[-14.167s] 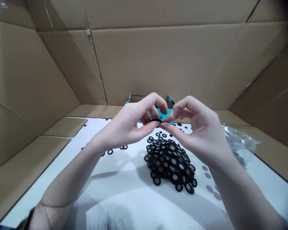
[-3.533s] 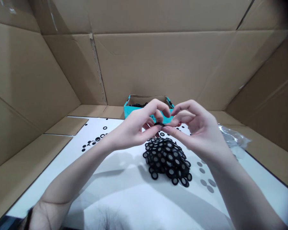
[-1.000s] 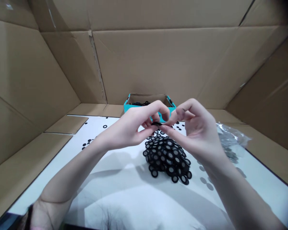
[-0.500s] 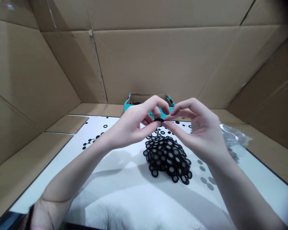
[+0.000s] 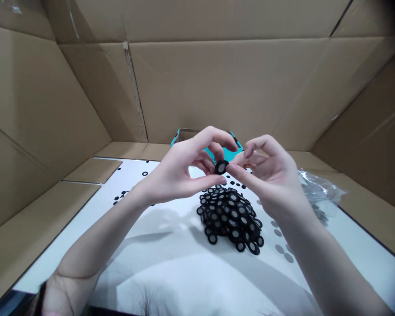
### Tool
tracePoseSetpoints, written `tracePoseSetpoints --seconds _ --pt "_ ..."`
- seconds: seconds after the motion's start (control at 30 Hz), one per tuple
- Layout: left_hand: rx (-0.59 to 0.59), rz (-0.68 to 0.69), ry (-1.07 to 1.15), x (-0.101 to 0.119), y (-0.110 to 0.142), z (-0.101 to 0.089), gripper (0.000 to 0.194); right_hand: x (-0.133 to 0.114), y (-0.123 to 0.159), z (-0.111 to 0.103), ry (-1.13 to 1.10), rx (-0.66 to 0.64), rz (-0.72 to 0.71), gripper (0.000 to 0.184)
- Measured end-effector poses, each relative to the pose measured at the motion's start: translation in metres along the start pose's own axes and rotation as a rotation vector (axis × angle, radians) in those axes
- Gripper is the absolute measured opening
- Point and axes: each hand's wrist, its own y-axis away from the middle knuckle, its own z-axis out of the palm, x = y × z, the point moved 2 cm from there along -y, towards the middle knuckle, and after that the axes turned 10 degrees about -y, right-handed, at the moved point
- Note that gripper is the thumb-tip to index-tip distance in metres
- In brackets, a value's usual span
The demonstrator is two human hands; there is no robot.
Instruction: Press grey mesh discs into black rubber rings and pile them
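Note:
A small black rubber ring with a grey mesh centre [image 5: 221, 167] is pinched in the air between both hands, its grey face turned towards me. My left hand [image 5: 184, 173] grips it with thumb and fingertips from the left. My right hand [image 5: 266, 177] presses its fingertips on the ring's right edge. Directly below lies a heap of several similar black rings [image 5: 230, 217], piled on the white sheet [image 5: 171, 259]. Neither hand touches the heap.
A teal box [image 5: 228, 154], mostly behind my hands, holds more dark pieces. Loose grey discs [image 5: 279, 249] and a clear plastic bag [image 5: 319, 186] lie at right. Scattered black rings [image 5: 121, 194] lie at left. Cardboard walls [image 5: 217, 87] surround the sheet.
The ring, edge-on before, now shows its grey face to me. My right hand has shifted slightly right, and the heap looks unchanged.

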Motion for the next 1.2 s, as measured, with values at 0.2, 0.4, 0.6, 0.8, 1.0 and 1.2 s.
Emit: tracePoseSetpoints --seconds 0.2,0.4,0.6,0.8,1.0,1.2 --pt "0.024 0.137 -0.099 0.003 0.0 -0.002 0.03 0.01 -0.002 0.001 -0.249 -0.07 0.243 0.044" --pt "0.034 0.188 -0.164 0.003 0.001 -0.003 0.033 0.013 -0.001 -0.001 -0.295 -0.161 0.338 0.043" --pt "0.002 0.256 -0.201 0.004 0.001 -0.004 0.039 0.012 0.001 0.002 -0.396 -0.181 0.459 0.049" --pt "-0.004 0.316 -0.217 0.003 0.002 -0.003 0.046 0.012 0.003 0.006 -0.46 -0.13 0.483 0.051" --pt "-0.024 0.263 -0.287 0.002 0.003 -0.003 0.046 0.011 0.001 0.008 -0.452 -0.178 0.43 0.045" --pt "-0.2 0.212 -0.28 0.004 0.003 -0.007 0.044 0.012 0.003 0.008 -0.392 -0.248 0.363 0.039"
